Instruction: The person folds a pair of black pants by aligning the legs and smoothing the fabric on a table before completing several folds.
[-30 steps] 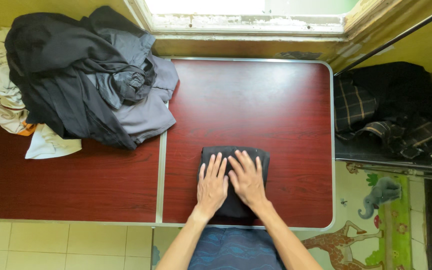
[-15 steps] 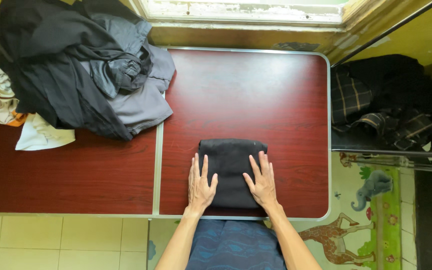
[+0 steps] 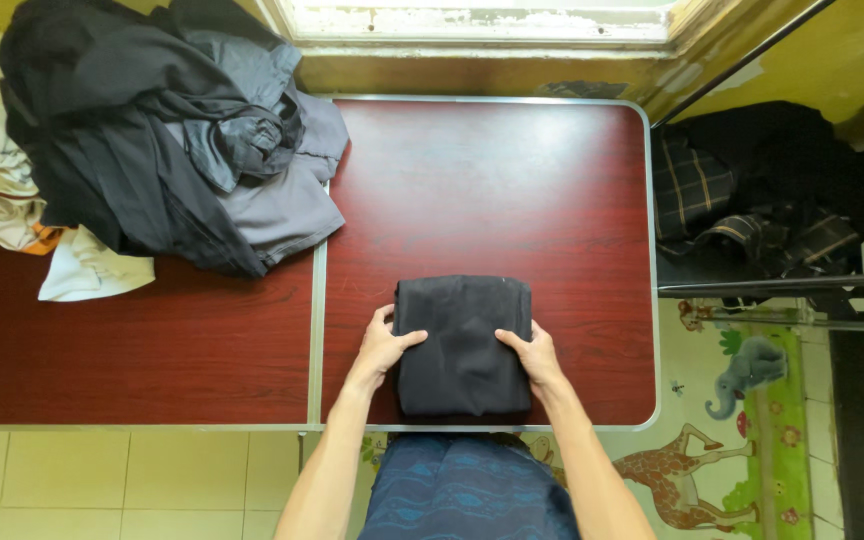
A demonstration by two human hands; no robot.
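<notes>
Both hands, left hand [image 3: 380, 348] and right hand [image 3: 533, 353], clamp the folded black garment [image 3: 463, 343] near the tabletop's [image 3: 512, 190] front edge; lifting evenly should keep the folds intact.

A folded black cloth [image 3: 463, 345] lies on the red table [image 3: 512, 190]. The left hand [image 3: 382, 347] grips its left side and the right hand [image 3: 535, 353] grips its right side. A big pile of clothes [image 3: 152, 140] sits at the table's far left.
</notes>
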